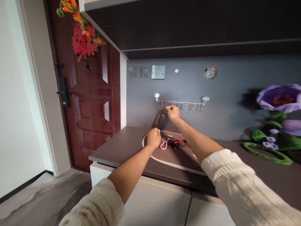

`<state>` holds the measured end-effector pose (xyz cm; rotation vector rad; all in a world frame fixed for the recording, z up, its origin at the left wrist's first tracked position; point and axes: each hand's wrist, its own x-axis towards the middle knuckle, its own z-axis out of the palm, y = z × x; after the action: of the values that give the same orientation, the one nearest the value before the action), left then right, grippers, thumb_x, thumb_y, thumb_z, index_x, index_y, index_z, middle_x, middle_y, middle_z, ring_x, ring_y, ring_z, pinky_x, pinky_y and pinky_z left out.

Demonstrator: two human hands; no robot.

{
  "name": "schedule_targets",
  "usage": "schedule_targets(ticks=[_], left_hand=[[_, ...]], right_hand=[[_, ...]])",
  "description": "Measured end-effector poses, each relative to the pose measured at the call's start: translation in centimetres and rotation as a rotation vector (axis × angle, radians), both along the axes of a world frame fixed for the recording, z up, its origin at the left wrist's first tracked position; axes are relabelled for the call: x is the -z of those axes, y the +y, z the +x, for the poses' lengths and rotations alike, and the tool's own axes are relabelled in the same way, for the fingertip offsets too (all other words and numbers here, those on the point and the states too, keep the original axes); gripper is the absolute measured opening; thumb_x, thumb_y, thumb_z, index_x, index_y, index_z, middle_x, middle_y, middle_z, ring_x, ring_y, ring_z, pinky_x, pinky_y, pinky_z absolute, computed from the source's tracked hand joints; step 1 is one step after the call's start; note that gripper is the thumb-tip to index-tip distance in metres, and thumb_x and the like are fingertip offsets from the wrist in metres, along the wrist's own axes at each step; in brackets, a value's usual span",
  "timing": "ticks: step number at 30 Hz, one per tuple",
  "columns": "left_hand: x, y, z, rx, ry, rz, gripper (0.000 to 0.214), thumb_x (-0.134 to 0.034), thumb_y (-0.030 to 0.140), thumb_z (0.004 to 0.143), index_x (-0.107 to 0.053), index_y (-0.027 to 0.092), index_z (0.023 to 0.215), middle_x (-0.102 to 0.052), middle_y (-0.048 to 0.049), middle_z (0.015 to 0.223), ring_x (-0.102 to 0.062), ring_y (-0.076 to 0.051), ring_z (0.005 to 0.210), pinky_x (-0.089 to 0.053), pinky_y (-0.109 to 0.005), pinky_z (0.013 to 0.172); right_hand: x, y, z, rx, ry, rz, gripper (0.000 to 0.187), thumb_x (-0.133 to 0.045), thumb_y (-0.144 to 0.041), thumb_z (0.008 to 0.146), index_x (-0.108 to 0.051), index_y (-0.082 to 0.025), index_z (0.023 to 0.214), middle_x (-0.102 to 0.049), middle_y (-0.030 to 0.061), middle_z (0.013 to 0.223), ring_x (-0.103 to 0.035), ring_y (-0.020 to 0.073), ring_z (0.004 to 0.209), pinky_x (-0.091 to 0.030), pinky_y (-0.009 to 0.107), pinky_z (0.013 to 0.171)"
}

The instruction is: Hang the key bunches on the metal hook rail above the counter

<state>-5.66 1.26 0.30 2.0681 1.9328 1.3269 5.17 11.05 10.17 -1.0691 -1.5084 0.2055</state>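
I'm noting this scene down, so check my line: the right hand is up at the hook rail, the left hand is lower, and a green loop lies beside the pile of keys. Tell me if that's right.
Not quite: the head view shows the loop is pink, not green. The right hand is up at the hook rail, the left hand is lower, and the loop lies beside the pile of keys.

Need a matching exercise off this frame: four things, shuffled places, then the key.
Things:
1. Right hand
2. Left hand
3. Pink loop
4. Hook rail

Places:
A. On the pale-edged mat, beside the pile of keys
B. Fixed to the grey wall
C. Raised, just right of the hanging keys
D. Low, at the mat's left end

Pairs: 1-C, 2-D, 3-A, 4-B
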Motion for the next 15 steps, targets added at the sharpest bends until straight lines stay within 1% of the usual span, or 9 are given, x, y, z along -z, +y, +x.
schedule_targets(ticks=[4,7,10,15], left_hand=[[0.1,0.3,0.0,-0.004,0.001,-0.008,0.029,-0.03,0.024,0.087,-0.057,0.015,0.079,-0.063,-0.0101,0.087,-0.058,-0.019,0.085,-0.04,-0.029,0.073],[0.1,0.4,0.0,0.0,0.002,-0.011,0.028,-0.031,0.023,0.087,-0.057,0.015,0.08,-0.064,-0.0104,0.088,-0.058,-0.019,0.086,-0.04,-0.029,0.074],[0.0,0.3,0.1,0.002,0.001,-0.008,0.027,-0.031,0.022,0.086,-0.057,0.016,0.081,-0.064,-0.0102,0.09,-0.058,-0.018,0.087,-0.04,-0.028,0.074],[0.0,0.1,0.1,0.01,-0.002,0.001,0.028,-0.031,0.022,0.086,-0.057,0.015,0.081,-0.063,-0.0107,0.089,-0.057,-0.019,0.086,-0.041,-0.03,0.075]], right_hand=[[-0.3,1.8,-0.4,0.064,0.014,-0.006,0.018,-0.049,-0.029,0.073,-0.06,-0.016,0.068,-0.062,0.0057,0.064,-0.056,0.0152,0.062,-0.043,0.028,0.066],[-0.3,2.5,-0.7,0.091,0.034,-0.018,0.018,-0.052,-0.029,0.072,-0.061,-0.016,0.063,-0.062,0.0063,0.062,-0.056,0.0154,0.06,-0.043,0.028,0.064],[-0.3,2.4,-0.9,0.128,0.036,-0.046,0.019,-0.052,-0.03,0.071,-0.062,-0.017,0.06,-0.063,0.0077,0.061,-0.058,0.017,0.061,-0.044,0.029,0.063],[0.0,1.8,-0.9,0.209,0.027,-0.088,0.017,-0.055,-0.029,0.069,-0.065,-0.018,0.061,-0.065,0.0099,0.064,-0.06,0.0196,0.064,-0.044,0.03,0.061]])
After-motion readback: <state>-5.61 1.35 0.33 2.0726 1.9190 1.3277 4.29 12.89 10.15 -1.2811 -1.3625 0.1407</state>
